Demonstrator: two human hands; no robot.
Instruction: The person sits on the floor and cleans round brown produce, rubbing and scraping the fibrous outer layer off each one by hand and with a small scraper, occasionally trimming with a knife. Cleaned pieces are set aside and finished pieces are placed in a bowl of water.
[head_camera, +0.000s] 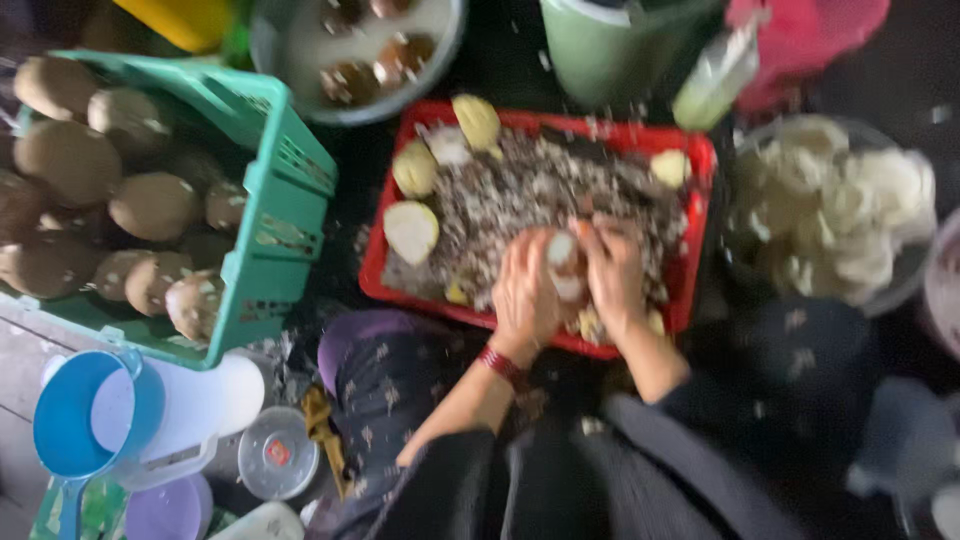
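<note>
Gripping one pale tuber (563, 262), two hands (570, 285) over one red tray (700, 200)

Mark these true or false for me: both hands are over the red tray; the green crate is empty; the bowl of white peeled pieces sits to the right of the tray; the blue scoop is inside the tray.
1. Both hands are over the red tray. True: the left hand and right hand hold a partly peeled root between them above it.
2. The green crate is empty. False: it is full of brown unpeeled roots.
3. The bowl of white peeled pieces sits right of the tray. True.
4. The blue scoop is inside the tray. False: it lies at lower left, below the crate.
</note>
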